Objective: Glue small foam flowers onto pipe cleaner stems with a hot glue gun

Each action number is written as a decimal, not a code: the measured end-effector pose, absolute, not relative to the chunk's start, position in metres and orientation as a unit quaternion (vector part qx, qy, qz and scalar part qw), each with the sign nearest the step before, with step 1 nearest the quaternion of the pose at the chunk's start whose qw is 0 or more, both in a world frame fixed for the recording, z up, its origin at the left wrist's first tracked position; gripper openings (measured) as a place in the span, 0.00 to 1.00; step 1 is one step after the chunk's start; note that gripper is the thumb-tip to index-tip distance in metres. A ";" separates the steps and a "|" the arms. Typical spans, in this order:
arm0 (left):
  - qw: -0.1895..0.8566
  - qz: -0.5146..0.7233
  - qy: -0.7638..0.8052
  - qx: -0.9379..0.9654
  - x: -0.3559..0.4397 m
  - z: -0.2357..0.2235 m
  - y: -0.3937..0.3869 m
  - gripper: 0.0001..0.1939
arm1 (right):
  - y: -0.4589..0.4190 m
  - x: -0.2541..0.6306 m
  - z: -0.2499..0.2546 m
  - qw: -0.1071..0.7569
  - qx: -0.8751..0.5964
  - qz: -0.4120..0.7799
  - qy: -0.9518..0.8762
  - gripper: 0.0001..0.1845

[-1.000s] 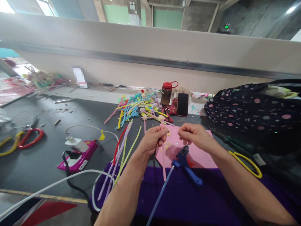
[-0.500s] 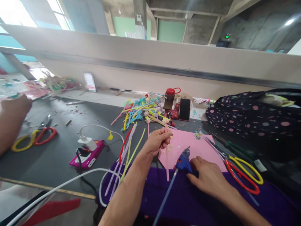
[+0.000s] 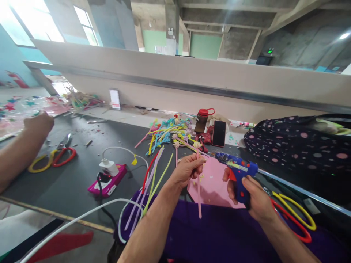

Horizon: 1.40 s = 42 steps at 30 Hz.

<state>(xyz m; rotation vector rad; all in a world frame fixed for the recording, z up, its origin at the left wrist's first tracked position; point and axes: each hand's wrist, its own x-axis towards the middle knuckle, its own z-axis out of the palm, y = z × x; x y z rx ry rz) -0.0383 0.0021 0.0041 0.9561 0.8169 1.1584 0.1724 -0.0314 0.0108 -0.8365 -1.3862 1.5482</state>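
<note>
My left hand (image 3: 191,168) pinches a pink pipe cleaner (image 3: 199,201) upright, with a pale yellow flower-like tip (image 3: 196,145) above the fingers. In my right hand (image 3: 255,195) is a blue hot glue gun (image 3: 241,171), its nozzle pointing left towards the pipe cleaner. A clear glue stick (image 3: 290,188) sticks out of the gun's back end. Beneath both hands lies a pink sheet (image 3: 212,184) with small yellow scraps on it. Scissors with red and yellow handles (image 3: 294,210) rest by my right wrist.
Finished-looking coloured stems (image 3: 161,135) are heaped behind my left hand. Loose pipe cleaners (image 3: 153,171), a magenta power strip (image 3: 117,179) and more scissors (image 3: 64,155) lie leftwards. A bottle (image 3: 201,121), a phone (image 3: 219,133) and a dotted bag (image 3: 298,140) stand behind. Another person's hand (image 3: 41,124) is far left.
My right hand has closed on the glue gun and lifted it off the pink sheet, turning its nozzle left. My left hand still holds the pink pipe cleaner.
</note>
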 end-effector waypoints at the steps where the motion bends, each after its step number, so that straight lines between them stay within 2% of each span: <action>1: 0.657 0.509 0.361 0.423 -0.038 0.004 0.002 0.13 | -0.031 0.169 0.016 0.435 -0.339 0.607 -0.572 0.18; 9: 0.659 0.489 0.378 0.428 -0.034 0.002 0.003 0.14 | -0.039 0.164 0.017 0.434 -0.367 0.502 -0.652 0.23; 21: 0.655 0.464 0.380 0.460 -0.024 0.002 -0.001 0.14 | -0.047 0.169 0.011 0.398 -0.392 0.464 -0.687 0.22; 29: 0.649 0.466 0.369 0.476 -0.025 0.001 -0.002 0.14 | -0.044 0.169 -0.002 0.430 -0.380 0.467 -0.673 0.20; 42: 0.648 0.457 0.378 0.479 -0.024 0.001 -0.002 0.14 | -0.043 0.168 -0.007 0.435 -0.397 0.480 -0.651 0.20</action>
